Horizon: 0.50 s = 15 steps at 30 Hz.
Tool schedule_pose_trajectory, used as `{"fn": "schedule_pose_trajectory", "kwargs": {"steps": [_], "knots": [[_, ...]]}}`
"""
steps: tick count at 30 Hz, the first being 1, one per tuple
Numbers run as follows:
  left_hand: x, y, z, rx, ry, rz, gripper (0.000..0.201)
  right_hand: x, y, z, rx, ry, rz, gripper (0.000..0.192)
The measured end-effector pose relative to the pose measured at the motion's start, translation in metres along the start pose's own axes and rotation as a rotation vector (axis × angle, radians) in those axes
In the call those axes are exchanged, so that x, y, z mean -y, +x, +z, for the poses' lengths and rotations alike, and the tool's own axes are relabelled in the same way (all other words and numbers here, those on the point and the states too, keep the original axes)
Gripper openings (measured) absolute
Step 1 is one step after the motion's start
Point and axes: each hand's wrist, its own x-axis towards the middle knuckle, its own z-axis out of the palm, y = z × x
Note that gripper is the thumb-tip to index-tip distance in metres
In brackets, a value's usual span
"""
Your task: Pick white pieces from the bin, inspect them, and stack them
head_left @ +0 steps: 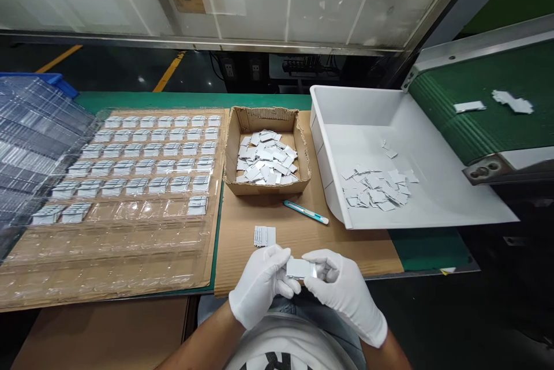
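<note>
Both hands wear white gloves and meet low in the head view, in front of my body. A small stack of flat grey-white pieces (pixel 298 268) sits between them. My left hand (pixel 266 277) is closed on its left end, thumb on top. With thumb and fingers, my right hand (pixel 341 286) pinches the right end, where a shiny edge shows. Just beyond my left hand, a fanned row of similar flat pieces (pixel 265 236) lies on the cardboard sheet (pixel 242 214). Farther off, a cardboard box (pixel 268 188) holds a loose heap of white pieces (pixel 267 157).
A teal utility knife (pixel 306 212) lies before the box. At left, a clear compartment tray (pixel 142 243) carries rows of stacked pieces beside piled plastic trays (pixel 34 145). At right, a white bin (pixel 411 122) with scattered pieces stands below a green conveyor belt (pixel 489 93).
</note>
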Motion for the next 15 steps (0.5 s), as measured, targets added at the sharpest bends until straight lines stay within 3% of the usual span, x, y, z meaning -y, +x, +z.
{"fn": "schedule_pose_trajectory", "kwargs": {"steps": [15], "knots": [[0.0004,0.0004,-0.0004,0.003,-0.022,0.003,0.051,-0.0011,-0.0004,-0.001,0.004,-0.017,-0.003,0.024]]}}
